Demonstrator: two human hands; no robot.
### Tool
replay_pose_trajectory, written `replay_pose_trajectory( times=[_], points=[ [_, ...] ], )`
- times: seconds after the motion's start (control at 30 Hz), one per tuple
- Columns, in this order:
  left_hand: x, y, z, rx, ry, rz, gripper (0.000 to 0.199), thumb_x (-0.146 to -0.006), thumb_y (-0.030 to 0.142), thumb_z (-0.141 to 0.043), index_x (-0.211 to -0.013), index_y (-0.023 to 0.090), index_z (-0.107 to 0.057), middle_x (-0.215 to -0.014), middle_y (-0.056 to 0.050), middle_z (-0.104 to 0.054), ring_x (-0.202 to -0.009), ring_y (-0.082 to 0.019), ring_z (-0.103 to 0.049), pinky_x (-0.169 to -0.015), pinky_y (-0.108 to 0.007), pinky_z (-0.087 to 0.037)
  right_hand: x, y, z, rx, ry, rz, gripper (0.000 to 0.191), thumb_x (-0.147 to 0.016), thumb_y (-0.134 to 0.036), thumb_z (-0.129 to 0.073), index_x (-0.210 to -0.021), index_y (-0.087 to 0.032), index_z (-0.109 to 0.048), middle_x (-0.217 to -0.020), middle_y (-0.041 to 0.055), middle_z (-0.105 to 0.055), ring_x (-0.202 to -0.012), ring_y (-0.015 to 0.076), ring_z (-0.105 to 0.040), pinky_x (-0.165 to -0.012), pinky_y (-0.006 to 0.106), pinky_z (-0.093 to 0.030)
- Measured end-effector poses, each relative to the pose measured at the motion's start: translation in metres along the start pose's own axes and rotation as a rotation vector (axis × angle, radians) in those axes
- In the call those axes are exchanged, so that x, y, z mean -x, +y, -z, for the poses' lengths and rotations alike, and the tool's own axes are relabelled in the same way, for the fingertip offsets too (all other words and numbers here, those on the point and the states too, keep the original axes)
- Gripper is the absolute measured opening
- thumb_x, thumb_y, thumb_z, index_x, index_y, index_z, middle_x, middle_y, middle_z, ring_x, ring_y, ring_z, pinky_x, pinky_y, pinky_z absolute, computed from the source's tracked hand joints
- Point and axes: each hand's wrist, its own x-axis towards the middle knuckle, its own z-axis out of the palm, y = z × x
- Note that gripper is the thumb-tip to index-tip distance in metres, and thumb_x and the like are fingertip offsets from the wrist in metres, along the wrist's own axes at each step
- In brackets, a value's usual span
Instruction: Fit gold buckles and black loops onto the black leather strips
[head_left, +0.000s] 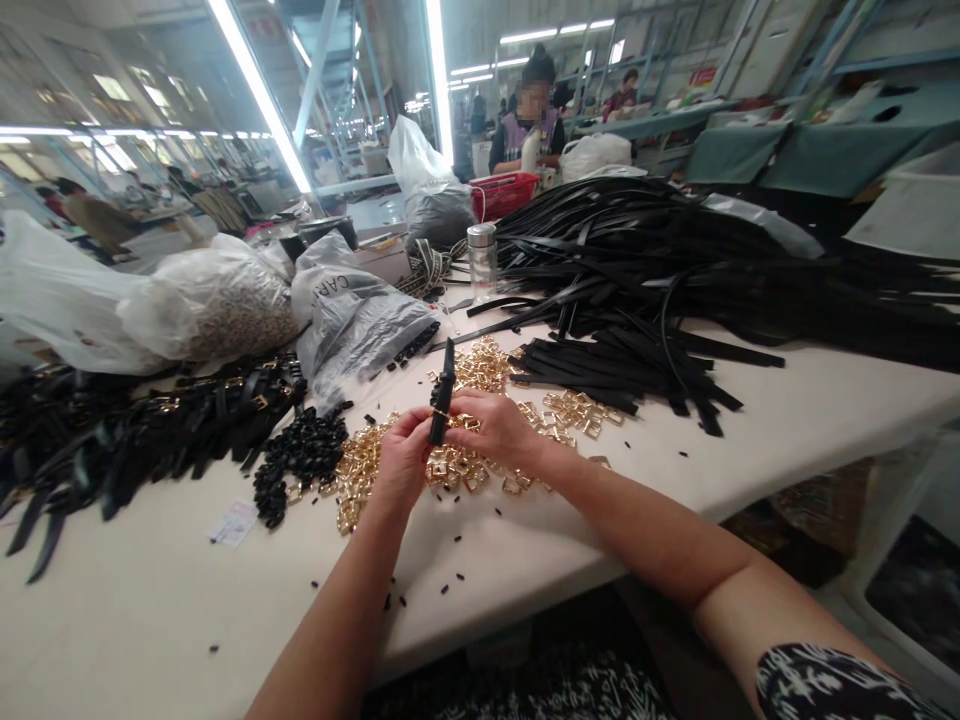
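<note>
A short black strap (pixel 442 395) stands nearly upright between my hands, with a thin gold buckle (pixel 439 411) around it. My left hand (pixel 403 452) pinches it from the left, near its lower part. From the right, my right hand (pixel 491 428) grips the same strap, its fingers at the buckle. A spread of gold buckles (pixel 367 465) lies on the table below and around both hands. Left of them is a heap of small black loops (pixel 300 450). Cut black straps (pixel 607 370) lie to the right, behind the right hand.
Long black strips (pixel 600 240) are piled at the back right of the table (pixel 660 520). A glass jar (pixel 482 262) stands at the back middle. Plastic bags (pixel 360 310) and buckled straps (pixel 225 410) fill the left. Beyond the table, a person (pixel 525 125) sits behind a red basket (pixel 502 195).
</note>
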Motion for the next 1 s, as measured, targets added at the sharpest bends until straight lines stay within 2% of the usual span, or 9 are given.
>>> replay_pose_trajectory(
  times=[0.13,0.27,0.37,0.53,0.6,0.7,0.83,0.9,1.0],
  points=[
    [0.003,-0.004,-0.002,0.043,-0.03,0.022,0.023,-0.057,0.027,-0.083,-0.074,0.018,-0.07,-0.074,0.001,-0.068,-0.063,-0.009,-0.06,-0.064,-0.022,-0.049,0.001,-0.002,-0.013,-0.383,0.066,-0.162,0.029,-0.083,-0.044,-0.065,-0.098,-0.02,-0.073,-0.104,0.0066,-0.071,-0.097,0.0186,-0.065,-0.09,0.035,-0.049],
    [0.007,-0.007,-0.006,0.036,-0.055,0.027,0.024,-0.059,0.031,-0.083,-0.075,0.018,-0.071,-0.073,0.0,-0.069,-0.065,-0.011,-0.062,-0.07,-0.026,-0.05,0.001,-0.008,-0.018,-0.779,0.061,-0.39,0.035,-0.075,-0.048,-0.072,-0.101,-0.023,-0.074,-0.101,0.0047,-0.073,-0.097,0.0203,-0.066,-0.092,0.038,-0.05],
    [0.005,-0.012,-0.007,-0.002,-0.077,0.019,0.022,-0.062,0.032,-0.082,-0.076,0.017,-0.072,-0.072,-0.001,-0.068,-0.066,-0.012,-0.061,-0.069,-0.027,-0.049,0.001,-0.009,-0.02,-0.846,0.088,-0.501,0.032,-0.073,-0.047,-0.074,-0.096,-0.025,-0.076,-0.102,0.0047,-0.074,-0.1,0.0215,-0.066,-0.096,0.039,-0.049],
    [0.003,-0.016,-0.008,-0.112,-0.096,-0.014,0.024,-0.065,0.033,-0.079,-0.082,0.017,-0.073,-0.079,-0.005,-0.07,-0.07,-0.014,-0.062,-0.068,-0.029,-0.048,0.0,0.0,-0.02,-0.871,0.126,-0.54,0.029,-0.072,-0.046,-0.076,-0.089,-0.023,-0.077,-0.098,0.0059,-0.075,-0.098,0.0237,-0.067,-0.098,0.044,-0.048],
    [0.007,-0.009,-0.009,-0.158,-0.109,-0.021,0.029,-0.066,0.032,-0.078,-0.091,0.018,-0.073,-0.09,-0.007,-0.071,-0.074,-0.015,-0.062,-0.068,-0.029,-0.048,-0.002,0.006,-0.017,-0.812,0.19,-0.527,0.028,-0.072,-0.046,-0.076,-0.088,-0.023,-0.076,-0.097,0.0057,-0.075,-0.095,0.0234,-0.068,-0.096,0.045,-0.05],
    [0.014,0.016,-0.004,-0.202,-0.078,-0.099,0.039,-0.07,0.03,-0.075,-0.107,0.021,-0.069,-0.109,-0.009,-0.069,-0.083,-0.016,-0.064,-0.07,-0.028,-0.049,-0.006,0.012,-0.011,-0.761,0.294,-0.527,0.027,-0.071,-0.045,-0.076,-0.085,-0.022,-0.074,-0.095,0.0051,-0.075,-0.088,0.0202,-0.069,-0.09,0.041,-0.054],
    [0.016,0.06,0.033,-0.382,0.005,-0.286,0.032,-0.074,0.033,-0.071,-0.103,0.02,-0.069,-0.109,-0.009,-0.068,-0.088,-0.018,-0.065,-0.071,-0.029,-0.05,-0.009,0.013,-0.005,-0.805,0.292,-0.58,0.033,-0.068,-0.048,-0.077,-0.079,-0.019,-0.071,-0.085,0.0049,-0.074,-0.067,0.0144,-0.068,-0.07,0.032,-0.059],
    [0.006,0.076,0.062,-0.559,0.072,-0.374,0.025,-0.076,0.034,-0.068,-0.097,0.02,-0.07,-0.096,-0.007,-0.07,-0.084,-0.018,-0.065,-0.07,-0.028,-0.049,-0.01,0.011,-0.005,-0.804,0.269,-0.575,0.034,-0.067,-0.049,-0.078,-0.076,-0.018,-0.069,-0.076,0.0037,-0.072,-0.06,0.0128,-0.066,-0.062,0.029,-0.058],
    [-0.023,0.084,0.099,-0.917,0.138,-0.431,0.015,-0.077,0.029,-0.064,-0.086,0.02,-0.073,-0.078,-0.004,-0.069,-0.071,-0.018,-0.062,-0.068,-0.029,-0.046,-0.01,0.01,-0.006,-0.76,0.248,-0.546,0.034,-0.068,-0.049,-0.076,-0.073,-0.017,-0.067,-0.067,0.0018,-0.069,-0.053,0.0102,-0.061,-0.054,0.024,-0.055]
  ],
)
